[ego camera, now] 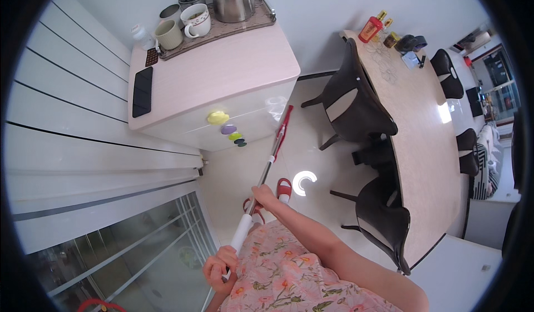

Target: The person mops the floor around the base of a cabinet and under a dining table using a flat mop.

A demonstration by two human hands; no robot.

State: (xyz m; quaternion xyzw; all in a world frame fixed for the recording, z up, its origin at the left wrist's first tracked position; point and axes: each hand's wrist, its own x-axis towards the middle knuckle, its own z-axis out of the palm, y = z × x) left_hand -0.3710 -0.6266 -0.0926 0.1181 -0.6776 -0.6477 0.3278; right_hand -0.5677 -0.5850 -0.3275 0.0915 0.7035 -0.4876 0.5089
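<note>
A mop with a metal pole (265, 171) and a red head (285, 120) slants away from me across the tiled floor. My left hand (221, 268) is closed around the end of its white handle (241, 233), close to my body. Further along, my right hand (263, 196) grips the metal part of the pole. The mop head lies beside the lower right side of a white drawer cabinet (250, 120); whether it touches the cabinet is unclear. Both my feet, in red slippers (284, 189), stand on the floor below the pole.
On the cabinet top are a phone (142, 91), cups (169, 35) and a steel kettle (234, 1) on a tray (225, 31). To the right, dark chairs (350, 99) line a long table (421, 145). A glass sliding door (137, 249) is at lower left.
</note>
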